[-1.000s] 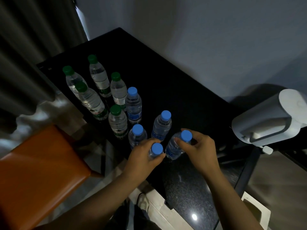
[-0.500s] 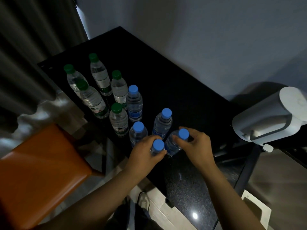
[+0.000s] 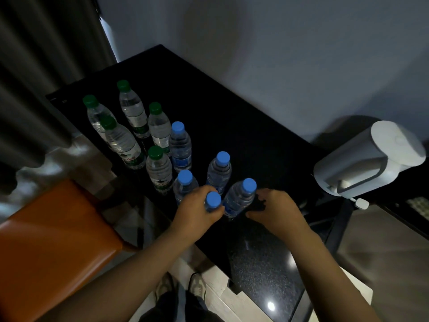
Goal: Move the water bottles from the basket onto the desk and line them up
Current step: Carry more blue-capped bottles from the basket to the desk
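Left hand [image 3: 197,212] clamped round an upright blue-capped bottle [image 3: 213,202], cap up. Right hand [image 3: 276,212] loosened, fingers apart beside a second bottle [image 3: 239,198], long axis tilted, cap leaning away-right.

Bottles [image 3: 148,145] crowd desk's [image 3: 232,117] left; centre/back free; white appliance [image 3: 366,161] blocks right.

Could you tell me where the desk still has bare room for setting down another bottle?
The desk is bare between the bottles and the wall, and near its front edge by the right hand. It is crowded along the left edge, around the green-capped bottles and blue-capped bottles.
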